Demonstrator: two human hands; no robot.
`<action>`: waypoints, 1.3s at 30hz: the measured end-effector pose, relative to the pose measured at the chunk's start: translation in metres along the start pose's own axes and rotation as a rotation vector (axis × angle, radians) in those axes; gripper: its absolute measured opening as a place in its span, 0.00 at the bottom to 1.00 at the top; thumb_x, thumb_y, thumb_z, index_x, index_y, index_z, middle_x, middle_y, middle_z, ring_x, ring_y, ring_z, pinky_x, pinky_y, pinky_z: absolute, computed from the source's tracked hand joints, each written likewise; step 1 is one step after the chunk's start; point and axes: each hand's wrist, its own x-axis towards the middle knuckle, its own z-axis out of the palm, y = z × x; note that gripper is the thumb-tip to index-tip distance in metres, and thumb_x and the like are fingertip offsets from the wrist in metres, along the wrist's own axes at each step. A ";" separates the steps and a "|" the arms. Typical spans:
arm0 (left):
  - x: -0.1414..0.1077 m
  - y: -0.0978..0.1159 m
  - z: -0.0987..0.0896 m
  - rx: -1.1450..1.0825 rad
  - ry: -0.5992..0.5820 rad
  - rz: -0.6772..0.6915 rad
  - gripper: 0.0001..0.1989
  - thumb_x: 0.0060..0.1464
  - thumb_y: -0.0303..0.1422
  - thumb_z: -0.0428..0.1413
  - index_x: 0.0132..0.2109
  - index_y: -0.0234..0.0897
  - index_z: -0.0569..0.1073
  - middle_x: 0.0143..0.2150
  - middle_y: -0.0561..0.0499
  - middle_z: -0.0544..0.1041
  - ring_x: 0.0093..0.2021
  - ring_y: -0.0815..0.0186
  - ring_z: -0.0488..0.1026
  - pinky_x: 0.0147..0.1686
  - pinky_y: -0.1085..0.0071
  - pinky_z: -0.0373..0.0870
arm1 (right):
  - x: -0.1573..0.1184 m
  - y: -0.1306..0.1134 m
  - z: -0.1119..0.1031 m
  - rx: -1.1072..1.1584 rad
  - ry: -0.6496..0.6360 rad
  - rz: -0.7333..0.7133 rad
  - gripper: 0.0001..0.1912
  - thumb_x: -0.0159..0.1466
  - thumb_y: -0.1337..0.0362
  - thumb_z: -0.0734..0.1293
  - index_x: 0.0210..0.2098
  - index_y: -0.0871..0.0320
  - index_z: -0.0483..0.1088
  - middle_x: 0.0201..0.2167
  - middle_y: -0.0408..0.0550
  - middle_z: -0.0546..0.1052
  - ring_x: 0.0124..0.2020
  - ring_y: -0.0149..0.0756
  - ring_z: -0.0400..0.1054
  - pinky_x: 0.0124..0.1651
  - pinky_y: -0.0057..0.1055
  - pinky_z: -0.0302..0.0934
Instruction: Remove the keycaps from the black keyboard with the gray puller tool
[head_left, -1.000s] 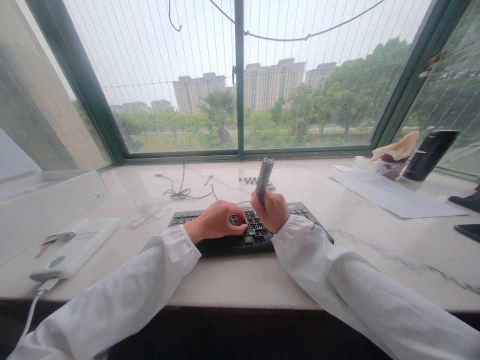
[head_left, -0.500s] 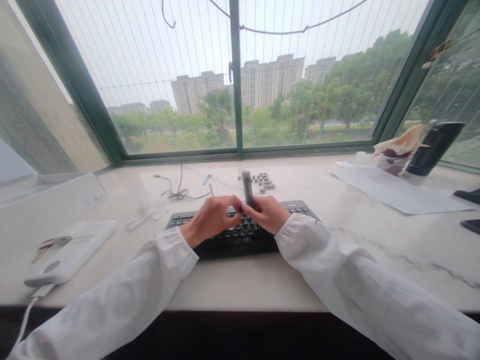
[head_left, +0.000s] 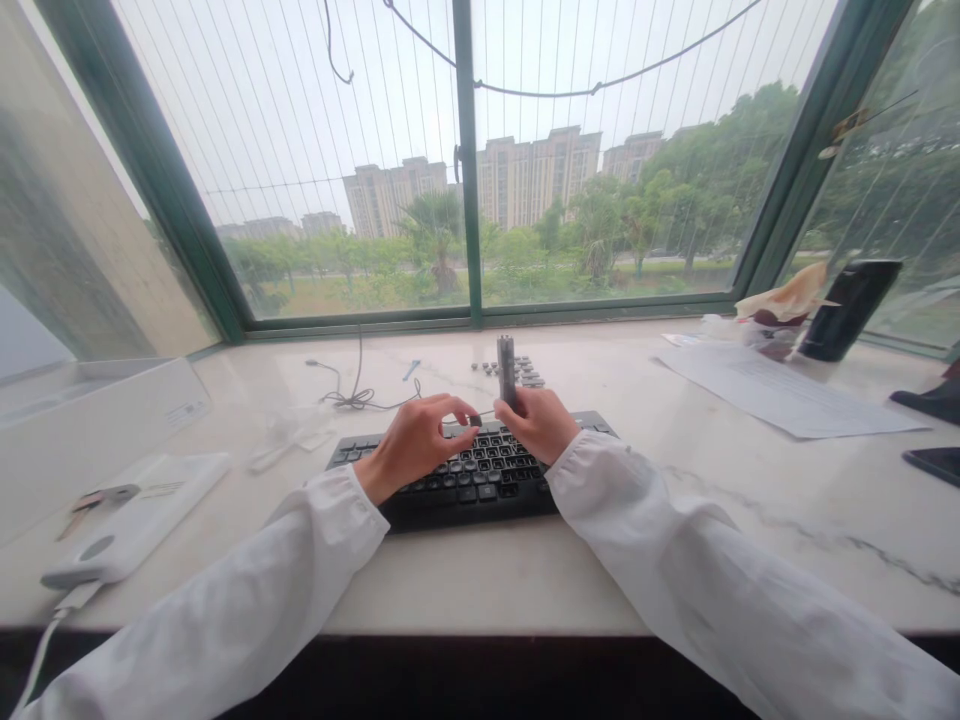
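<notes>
Keyboard (head_left: 476,480) sits on the tabletop (head_left: 480,585) with a bunch of bare key sockets (head_left: 492,453). Left hand (head_left: 411,442) is pinching a small black keycap (head_left: 475,421) above it, right hand (head_left: 546,424) is wrapped around an upright dark grey tool (head_left: 506,365), and loose keycaps (head_left: 532,380) lie just behind the keyboard.
</notes>
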 end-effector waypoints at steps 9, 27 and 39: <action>0.002 -0.013 -0.001 0.031 -0.006 -0.093 0.08 0.54 0.33 0.56 0.40 0.36 0.76 0.37 0.52 0.79 0.25 0.74 0.69 0.28 0.77 0.68 | 0.013 0.033 -0.039 -0.363 0.172 0.164 0.16 0.65 0.58 0.56 0.30 0.58 0.71 0.21 0.48 0.73 0.23 0.34 0.65 0.26 0.29 0.49; -0.001 -0.025 0.002 0.183 -0.198 -0.179 0.11 0.57 0.40 0.54 0.40 0.42 0.78 0.37 0.53 0.79 0.30 0.71 0.70 0.31 0.75 0.64 | 0.012 0.041 -0.034 -0.480 0.000 0.185 0.21 0.67 0.54 0.53 0.40 0.60 0.72 0.31 0.55 0.78 0.34 0.43 0.72 0.37 0.34 0.59; 0.002 -0.025 -0.001 0.048 -0.158 -0.275 0.13 0.53 0.42 0.57 0.40 0.39 0.78 0.38 0.53 0.79 0.26 0.72 0.68 0.30 0.75 0.66 | 0.012 0.041 -0.041 -0.507 0.071 0.220 0.20 0.67 0.55 0.53 0.35 0.60 0.72 0.27 0.55 0.77 0.32 0.42 0.71 0.37 0.35 0.58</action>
